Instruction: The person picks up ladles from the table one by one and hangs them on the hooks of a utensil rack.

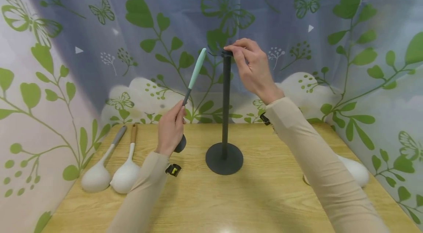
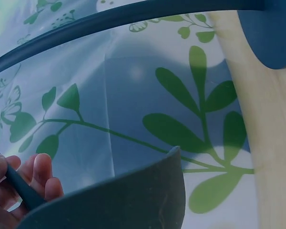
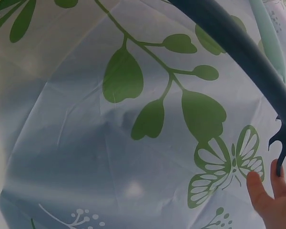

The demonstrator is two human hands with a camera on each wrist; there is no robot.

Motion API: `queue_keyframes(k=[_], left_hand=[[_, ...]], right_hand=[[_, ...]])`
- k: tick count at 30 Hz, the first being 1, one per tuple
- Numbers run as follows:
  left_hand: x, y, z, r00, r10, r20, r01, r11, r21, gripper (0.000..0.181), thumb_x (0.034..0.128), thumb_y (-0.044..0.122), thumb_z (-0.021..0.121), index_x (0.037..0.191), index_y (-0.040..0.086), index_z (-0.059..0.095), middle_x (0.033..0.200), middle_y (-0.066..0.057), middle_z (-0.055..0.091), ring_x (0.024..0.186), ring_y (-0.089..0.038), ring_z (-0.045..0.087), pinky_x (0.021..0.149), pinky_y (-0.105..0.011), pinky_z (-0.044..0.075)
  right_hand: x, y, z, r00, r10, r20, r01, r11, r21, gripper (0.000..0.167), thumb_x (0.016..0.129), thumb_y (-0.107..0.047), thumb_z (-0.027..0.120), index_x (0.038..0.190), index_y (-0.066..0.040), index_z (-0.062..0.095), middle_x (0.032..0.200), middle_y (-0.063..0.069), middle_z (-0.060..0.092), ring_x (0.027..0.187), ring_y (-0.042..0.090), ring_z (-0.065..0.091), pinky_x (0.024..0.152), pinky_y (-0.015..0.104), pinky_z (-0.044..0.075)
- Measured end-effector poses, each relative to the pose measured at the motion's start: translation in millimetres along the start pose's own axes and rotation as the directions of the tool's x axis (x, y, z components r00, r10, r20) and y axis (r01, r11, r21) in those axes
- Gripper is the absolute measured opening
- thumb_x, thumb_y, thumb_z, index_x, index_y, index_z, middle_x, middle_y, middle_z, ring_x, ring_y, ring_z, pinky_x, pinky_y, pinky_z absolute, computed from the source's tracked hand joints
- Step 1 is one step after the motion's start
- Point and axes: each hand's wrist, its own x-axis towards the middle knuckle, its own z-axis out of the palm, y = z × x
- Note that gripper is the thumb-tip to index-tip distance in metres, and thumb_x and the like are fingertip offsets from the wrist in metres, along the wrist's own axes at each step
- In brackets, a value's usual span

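Note:
My left hand (image 1: 170, 128) grips a spatula (image 1: 197, 67) by the neck of its handle, with the mint-green end tilted up. Its dark grey head (image 2: 119, 200) hangs below the fingers, partly hidden by the hand in the head view. At the middle of the table stands a black utensil stand (image 1: 226, 104), a post on a round base with small hooks (image 3: 279, 138) at the top. The fingers of my right hand (image 1: 252, 65) hold the hooked top of this stand. Spatula and stand are apart.
Two white ladles lie on the table's left side, one with a grey handle (image 1: 96, 180), one with a wooden handle (image 1: 125, 177). Another white utensil (image 1: 357, 172) is partly behind my right sleeve. A leaf-patterned curtain (image 1: 281, 5) hangs behind the wooden table (image 1: 264, 203).

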Motion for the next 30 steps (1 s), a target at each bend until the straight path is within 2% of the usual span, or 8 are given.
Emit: queue_keyframes(k=[8, 18, 23, 30], left_hand=[[14.7, 11.0, 4.4, 0.999, 0.038, -0.016, -0.038, 0.999, 0.007, 0.026, 0.1056, 0.020, 0.045, 0.104, 0.009, 0.069, 0.075, -0.007, 0.066, 0.055, -0.016, 0.057, 0.046, -0.029, 0.040], [23.7, 15.8, 5.4, 0.998, 0.054, -0.030, -0.054, 0.999, -0.006, 0.030, 0.1054, 0.020, 0.045, 0.118, 0.007, 0.069, 0.079, -0.008, 0.068, 0.056, -0.019, 0.059, 0.048, -0.031, 0.041], [28.8, 16.1, 5.3, 0.998, 0.066, 0.006, -0.066, 0.998, 0.005, 0.032, 0.1054, 0.020, 0.046, 0.125, 0.005, 0.066, 0.082, -0.010, 0.069, 0.058, -0.020, 0.060, 0.052, -0.032, 0.044], [32.1, 14.7, 2.0, 0.999, 0.021, 0.044, -0.021, 1.000, -0.003, 0.034, 0.1044, 0.013, 0.047, 0.134, 0.003, 0.060, 0.089, -0.014, 0.070, 0.065, -0.024, 0.064, 0.057, -0.035, 0.049]], right_hand=[[2.6, -1, 1, 0.999, 0.028, 0.034, -0.029, 0.999, 0.023, 0.038, 0.106, -0.020, 0.038, 0.115, -0.007, 0.073, 0.120, 0.012, 0.062, 0.123, 0.023, 0.052, 0.104, 0.036, 0.042], [2.1, -1, 1, 0.998, 0.038, 0.047, -0.039, 0.999, 0.024, 0.039, 0.106, -0.019, 0.036, 0.118, -0.007, 0.071, 0.122, 0.012, 0.061, 0.126, 0.022, 0.050, 0.108, 0.034, 0.039], [1.4, 1, 1, 0.999, 0.037, 0.036, -0.038, 0.999, 0.028, 0.038, 0.106, -0.018, 0.036, 0.117, -0.006, 0.071, 0.121, 0.012, 0.061, 0.125, 0.022, 0.050, 0.109, 0.034, 0.038], [1.6, 1, 3, 0.999, 0.024, 0.032, -0.025, 0.999, 0.021, 0.039, 0.106, -0.019, 0.036, 0.117, -0.006, 0.071, 0.122, 0.012, 0.061, 0.125, 0.023, 0.051, 0.109, 0.033, 0.039]])
